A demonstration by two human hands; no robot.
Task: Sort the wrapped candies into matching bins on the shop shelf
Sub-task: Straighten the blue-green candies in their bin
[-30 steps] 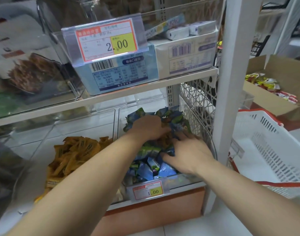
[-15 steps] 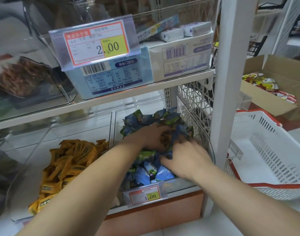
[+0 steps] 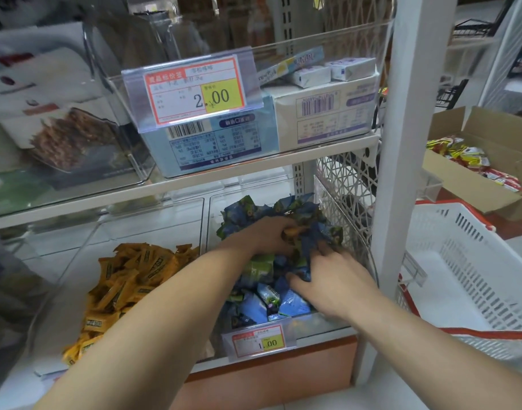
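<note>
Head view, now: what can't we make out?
Left hand: fingertips buried in the blue wrapped candies; grip unclear.
Right hand: fingertips under the same wrappers.
Lower red-and-yellow price tag: small print too small and blurred.
White plastic basket: cut off by the right edge.

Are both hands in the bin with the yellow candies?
No, the left hand and right hand both reach into the blue-wrapped candies, beside the yellow candies.

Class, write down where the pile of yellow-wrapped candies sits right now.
In the head view, the yellow-wrapped candies lie in the left clear bin, lower left of frame, directly left of the blue-wrapped candies.
</note>
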